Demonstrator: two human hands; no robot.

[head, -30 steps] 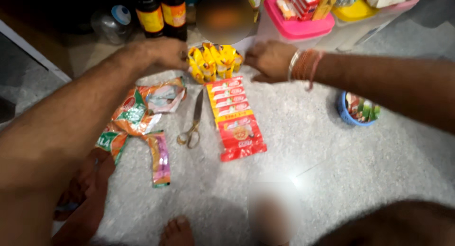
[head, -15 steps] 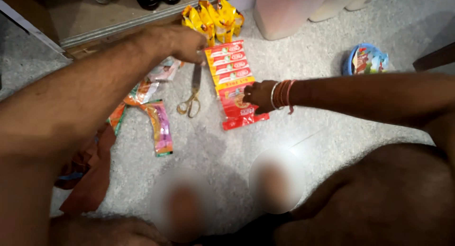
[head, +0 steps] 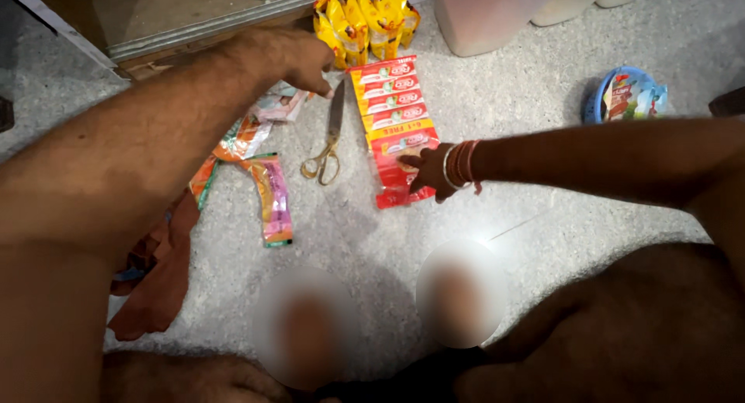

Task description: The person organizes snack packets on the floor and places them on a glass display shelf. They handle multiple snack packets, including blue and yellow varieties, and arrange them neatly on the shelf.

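The right hand [head: 428,170] rests its fingertips on the lower end of the red sachet strip [head: 392,116], not gripping it. The strip lies flat on the floor [head: 543,85] beside the scissors [head: 330,135]. It is probably light, limp and slippery; lift by an edge. The left hand [head: 291,57] hovers loosely curled, holding nothing.

You have two hands in view: left hand [head: 291,57], right hand [head: 427,170]. One pair of scissors [head: 330,135] on the floor. One strip of red sachets [head: 392,116], five sachets showing above your right hand; lower ones covered, can't count. One bunch of yellow packets [head: 361,22], about four, overlapping. One pink wrapper strip [head: 272,197]. One blue basket [head: 625,92]. Two bangles [head: 458,164], roughly; blurred.
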